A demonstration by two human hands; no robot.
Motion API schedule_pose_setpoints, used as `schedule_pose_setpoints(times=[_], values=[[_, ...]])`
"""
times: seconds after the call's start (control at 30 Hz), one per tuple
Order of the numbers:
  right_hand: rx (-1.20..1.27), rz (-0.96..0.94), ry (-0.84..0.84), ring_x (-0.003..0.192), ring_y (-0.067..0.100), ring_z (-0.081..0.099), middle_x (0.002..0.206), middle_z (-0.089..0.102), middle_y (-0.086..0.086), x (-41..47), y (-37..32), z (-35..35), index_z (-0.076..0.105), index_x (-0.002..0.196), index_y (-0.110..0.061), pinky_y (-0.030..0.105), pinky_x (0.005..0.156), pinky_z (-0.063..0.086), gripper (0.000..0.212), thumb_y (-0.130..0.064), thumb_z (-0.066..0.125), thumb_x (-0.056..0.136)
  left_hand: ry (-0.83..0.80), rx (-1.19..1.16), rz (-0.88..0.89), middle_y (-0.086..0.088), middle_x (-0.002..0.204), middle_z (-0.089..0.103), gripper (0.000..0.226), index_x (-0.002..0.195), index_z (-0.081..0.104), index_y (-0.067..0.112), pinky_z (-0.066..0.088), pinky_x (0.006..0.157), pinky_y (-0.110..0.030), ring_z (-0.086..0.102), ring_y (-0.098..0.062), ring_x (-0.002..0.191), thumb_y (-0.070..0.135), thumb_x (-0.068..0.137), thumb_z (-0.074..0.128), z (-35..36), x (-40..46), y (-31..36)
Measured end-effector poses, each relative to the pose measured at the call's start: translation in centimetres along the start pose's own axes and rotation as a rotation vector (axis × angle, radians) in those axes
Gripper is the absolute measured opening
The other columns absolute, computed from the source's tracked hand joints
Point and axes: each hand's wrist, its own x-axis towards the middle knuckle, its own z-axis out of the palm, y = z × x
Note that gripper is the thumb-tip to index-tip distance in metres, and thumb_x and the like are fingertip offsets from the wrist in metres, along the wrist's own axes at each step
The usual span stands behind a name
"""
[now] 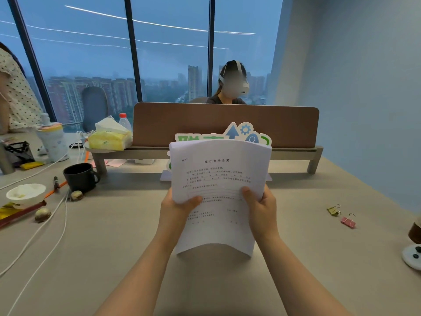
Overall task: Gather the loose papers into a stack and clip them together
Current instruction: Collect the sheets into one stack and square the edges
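A stack of white printed papers [218, 174] stands upright in front of me, its bottom edge resting on the beige desk [114, 236]. My left hand [175, 208] grips the stack's left edge with the thumb on the front sheet. My right hand [262, 208] grips the right edge the same way. The sheets bow slightly at top and bottom. Two binder clips lie apart on the desk at the right: a yellow-green clip [333, 210] and a pink clip [348, 221].
A black mug [79, 176], white bowl [26, 194], two stones, cables and a tissue pack [109, 140] crowd the left side. A brown divider [225, 124] with a shelf stands behind the papers. A person sits beyond it. A white object [413, 256] sits at the right edge.
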Motion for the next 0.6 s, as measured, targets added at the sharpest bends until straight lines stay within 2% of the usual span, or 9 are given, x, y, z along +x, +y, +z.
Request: schedule_pose_setpoints(times=[0.17, 0.27, 0.4, 0.5, 0.6], values=[[0.025, 0.060, -0.009, 0.090, 0.020, 0.070, 0.099, 0.076, -0.002, -0.6, 1.6, -0.5, 0.067, 0.108, -0.012, 0.038, 0.074, 0.059, 0.014, -0.011, 0.061, 0.095, -0.045, 0.002, -0.039, 0.004, 0.106, 0.075, 0.043, 0.114, 0.065, 0.019, 0.057, 0.068, -0.021, 0.072, -0.010, 0.091, 0.005, 0.077, 0.081, -0.6, -0.2, -1.4], [0.011, 0.081, -0.006, 0.086, 0.012, 0.070, 0.095, 0.076, -0.006, -1.0, 1.8, -0.3, 0.068, 0.105, -0.012, 0.031, 0.070, 0.057, 0.012, -0.013, 0.059, 0.097, -0.025, 0.061, -0.048, 0.007, 0.104, 0.075, 0.042, 0.112, 0.067, 0.023, 0.058, 0.072, -0.024, 0.072, -0.008, 0.091, 0.011, 0.075, 0.083, -0.7, -0.2, -2.4], [-0.051, 0.099, -0.002, 0.073, -0.001, 0.068, 0.084, 0.074, -0.013, -0.6, 1.3, -0.3, 0.068, 0.097, -0.020, 0.019, 0.062, 0.053, 0.014, -0.014, 0.056, 0.099, -0.008, 0.204, -0.062, 0.012, 0.091, 0.074, 0.024, 0.090, 0.070, 0.030, 0.059, 0.070, -0.028, 0.072, -0.011, 0.086, 0.020, 0.074, 0.085, -0.2, 0.1, -2.4], [-0.134, 0.077, -0.015, 0.072, 0.002, 0.066, 0.084, 0.073, -0.014, 0.0, 0.7, -0.9, 0.070, 0.095, -0.025, 0.024, 0.063, 0.056, 0.017, -0.017, 0.056, 0.099, -0.015, 0.191, -0.098, 0.012, 0.083, 0.075, 0.024, 0.086, 0.071, 0.027, 0.060, 0.068, -0.032, 0.073, -0.012, 0.080, 0.018, 0.071, 0.087, 0.3, 0.2, -1.7], [-0.192, 0.060, -0.002, 0.080, 0.013, 0.066, 0.090, 0.073, -0.010, 0.6, -0.2, -2.0, 0.070, 0.096, -0.025, 0.033, 0.071, 0.055, 0.017, -0.018, 0.056, 0.099, -0.066, 0.102, -0.133, 0.007, 0.087, 0.078, 0.029, 0.095, 0.073, 0.021, 0.060, 0.065, -0.028, 0.075, -0.014, 0.079, 0.013, 0.070, 0.087, 1.1, -0.1, -0.8]])
